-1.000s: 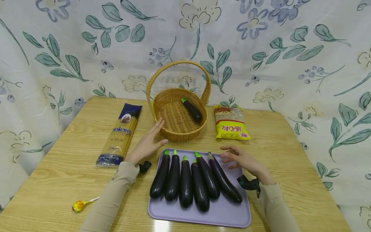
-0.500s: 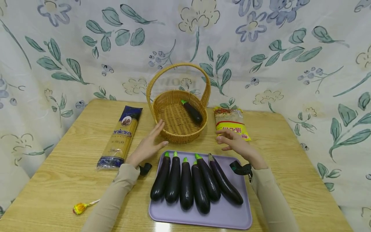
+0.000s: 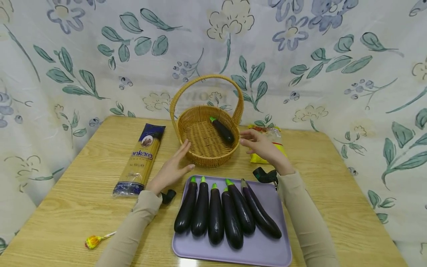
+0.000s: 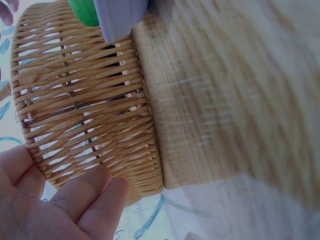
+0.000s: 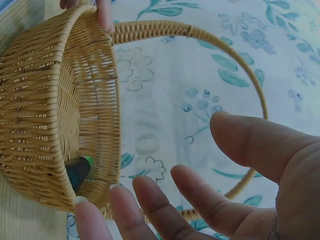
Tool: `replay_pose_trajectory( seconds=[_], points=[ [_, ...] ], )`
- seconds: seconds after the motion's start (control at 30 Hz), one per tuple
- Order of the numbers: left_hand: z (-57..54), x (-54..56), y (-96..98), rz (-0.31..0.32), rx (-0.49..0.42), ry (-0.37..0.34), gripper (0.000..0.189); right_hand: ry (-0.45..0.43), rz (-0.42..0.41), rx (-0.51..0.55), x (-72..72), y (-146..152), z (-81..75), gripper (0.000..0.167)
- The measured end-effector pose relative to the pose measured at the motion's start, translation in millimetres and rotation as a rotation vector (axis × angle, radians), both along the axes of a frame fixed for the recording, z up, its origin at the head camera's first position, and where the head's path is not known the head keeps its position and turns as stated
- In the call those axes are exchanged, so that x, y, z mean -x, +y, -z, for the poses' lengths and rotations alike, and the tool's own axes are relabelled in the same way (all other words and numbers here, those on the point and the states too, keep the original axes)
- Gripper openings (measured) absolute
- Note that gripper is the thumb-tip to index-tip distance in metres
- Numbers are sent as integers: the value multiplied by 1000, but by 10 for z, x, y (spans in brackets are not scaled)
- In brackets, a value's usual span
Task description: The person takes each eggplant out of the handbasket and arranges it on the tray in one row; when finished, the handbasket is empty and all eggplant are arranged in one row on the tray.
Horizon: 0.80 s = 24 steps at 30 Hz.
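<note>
A wicker basket [image 3: 210,160] with a tall handle stands at the back, holding one eggplant [image 3: 222,130]. My left hand [image 3: 171,171] is at its left side, fingers extended; in the left wrist view those fingers [image 4: 82,192] lie against the woven wall. Across from it, my right hand [image 3: 265,149] reaches to the right rim with fingers spread and slightly bent, nothing held. The right wrist view has the right palm [image 5: 297,195] facing the basket, with the eggplant's green tip inside. In front, a purple tray [image 3: 197,249] carries several eggplants [image 3: 216,218] side by side, stems pointing away.
A spaghetti pack [image 3: 141,159] lies left of the basket. The yellow noodle bag [image 3: 278,142] to its right is partly covered by my right hand. A lollipop [image 3: 93,241] lies at the front left of the wooden table [image 3: 66,207]. Floral cloth [image 3: 133,74] hangs behind.
My right hand has moved left and away from me, from over the tray's right edge to the basket's right rim. My left hand has stayed by the basket's left side.
</note>
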<state>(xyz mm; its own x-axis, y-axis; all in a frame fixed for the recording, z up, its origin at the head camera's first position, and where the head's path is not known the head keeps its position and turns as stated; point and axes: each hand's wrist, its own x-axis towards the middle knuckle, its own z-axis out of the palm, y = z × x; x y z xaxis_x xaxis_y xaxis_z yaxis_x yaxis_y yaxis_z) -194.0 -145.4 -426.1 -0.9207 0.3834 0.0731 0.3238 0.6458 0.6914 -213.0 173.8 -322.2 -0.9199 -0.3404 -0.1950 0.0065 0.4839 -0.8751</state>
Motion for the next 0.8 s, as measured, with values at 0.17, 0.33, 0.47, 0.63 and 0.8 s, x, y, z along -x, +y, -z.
replay_pose_trajectory(
  seconds=[0.17,0.33,0.47,0.63,0.8],
  points=[
    [13,-1,-1,6,-4,23,81,10,16,-40,59,-89,-28,49],
    [18,-8,-5,6,-11,27,81,28,28,-18,112,-147,-24,48],
    [36,-13,-12,3,-7,28,81,30,43,9,153,-175,-12,47],
    [54,-19,-12,4,-15,44,81,30,53,42,204,-202,5,46],
    [72,-26,-10,2,-16,48,81,38,70,46,246,-247,21,46]
  ],
)
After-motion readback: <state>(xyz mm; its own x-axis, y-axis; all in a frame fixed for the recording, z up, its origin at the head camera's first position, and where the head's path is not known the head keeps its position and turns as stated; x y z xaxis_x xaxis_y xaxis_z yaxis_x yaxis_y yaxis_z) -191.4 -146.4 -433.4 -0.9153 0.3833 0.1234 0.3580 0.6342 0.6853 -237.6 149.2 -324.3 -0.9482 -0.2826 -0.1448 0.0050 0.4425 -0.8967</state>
